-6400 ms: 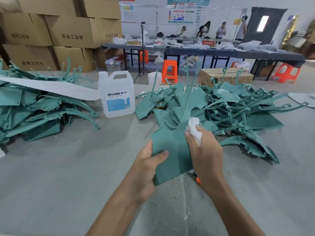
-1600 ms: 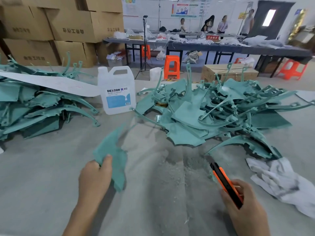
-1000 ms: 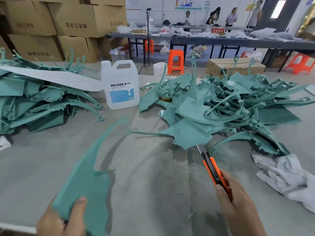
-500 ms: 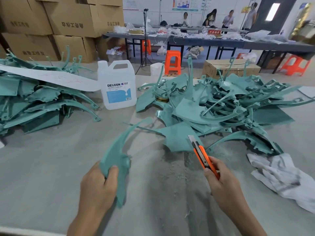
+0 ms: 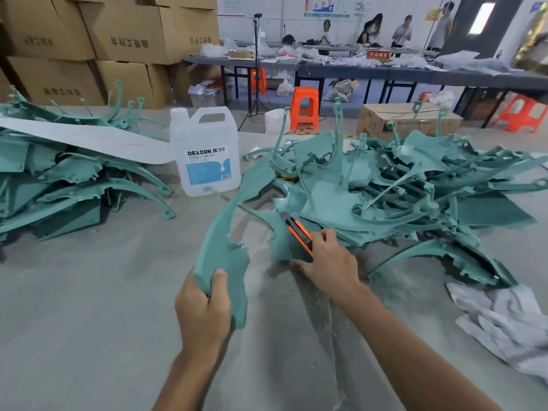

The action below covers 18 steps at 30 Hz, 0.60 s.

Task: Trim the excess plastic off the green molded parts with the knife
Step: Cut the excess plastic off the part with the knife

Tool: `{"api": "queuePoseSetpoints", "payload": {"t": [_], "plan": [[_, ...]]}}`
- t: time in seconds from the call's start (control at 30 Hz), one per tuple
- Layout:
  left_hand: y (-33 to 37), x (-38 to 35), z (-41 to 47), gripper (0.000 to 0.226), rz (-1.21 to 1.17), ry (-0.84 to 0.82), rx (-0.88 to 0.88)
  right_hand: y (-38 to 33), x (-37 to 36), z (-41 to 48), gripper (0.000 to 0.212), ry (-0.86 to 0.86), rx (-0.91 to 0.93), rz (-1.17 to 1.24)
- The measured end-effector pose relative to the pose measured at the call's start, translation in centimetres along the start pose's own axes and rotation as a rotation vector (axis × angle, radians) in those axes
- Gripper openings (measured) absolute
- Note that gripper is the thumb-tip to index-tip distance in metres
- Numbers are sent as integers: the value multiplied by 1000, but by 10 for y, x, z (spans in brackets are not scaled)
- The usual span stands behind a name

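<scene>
Grips the wide end of a curved green part point(image 5: 221, 256) in the left hand point(image 5: 204, 307), thumb on its face, fingers curled behind, raised above the grey table point(image 5: 89, 307). Clasps the orange knife point(image 5: 300, 235) in the right hand point(image 5: 329, 262), fingers wrapped round its handle, over a flat green part point(image 5: 277, 237) at the near edge of the big pile point(image 5: 400, 185). Further back, a white jug point(image 5: 207, 155).

You have bright, even light from above. The lit panel point(image 5: 480, 17) in the upper right of the frame is blown out. The heaped green parts point(image 5: 385, 188) throw soft shadows on the grey tabletop point(image 5: 89, 321). Lines bow near the edges, and the far right is smeared.
</scene>
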<state>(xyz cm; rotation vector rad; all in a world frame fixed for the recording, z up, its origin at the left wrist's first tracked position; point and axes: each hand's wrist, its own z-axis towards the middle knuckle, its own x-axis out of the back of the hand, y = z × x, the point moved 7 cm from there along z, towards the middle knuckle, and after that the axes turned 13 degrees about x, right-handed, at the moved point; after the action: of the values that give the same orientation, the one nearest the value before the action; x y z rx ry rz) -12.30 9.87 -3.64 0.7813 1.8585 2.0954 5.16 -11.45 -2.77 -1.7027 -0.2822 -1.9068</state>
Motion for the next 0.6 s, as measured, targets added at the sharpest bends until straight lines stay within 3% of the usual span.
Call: {"api": "queuePoseSetpoints", "payload": {"t": [0.27, 0.37, 0.6], "plan": [[0, 3, -13, 22, 97, -68, -32, 8, 1, 60, 58, -22, -141, 87], [8, 9, -18, 7, 103, -115, -50, 10, 6, 56, 44, 59, -164, 320], [14, 20, -37, 38, 103, -214, -72, 20, 9, -39, 28, 170, -206, 1001]]}}
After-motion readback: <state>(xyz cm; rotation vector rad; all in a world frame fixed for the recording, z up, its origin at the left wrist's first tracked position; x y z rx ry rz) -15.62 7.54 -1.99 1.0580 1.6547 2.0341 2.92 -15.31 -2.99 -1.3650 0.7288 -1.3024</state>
